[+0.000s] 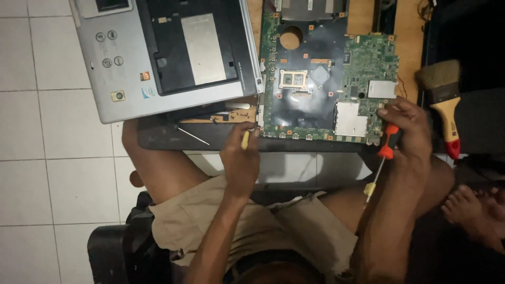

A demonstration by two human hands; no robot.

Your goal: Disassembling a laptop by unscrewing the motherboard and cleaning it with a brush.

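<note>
Head view looks down on a seated person working at a low wooden table (360, 18). Left hand (241, 158) has its fingers curled, pinching a small yellow tool (245, 139) between thumb and fingertips at the near left corner of a green motherboard (321, 79). Right hand (407, 131) is closed around a screwdriver (388, 141) with a black and orange handle; its shaft points down toward the person's lap, ending in a yellow tip, while the forefinger rests on the board's near right edge. Motherboard lies flat on the table, between a grey laptop case (158, 52) on the left and a brush (444, 102) on the right. Brush has a yellow and red handle and lies well clear of the right hand.
</note>
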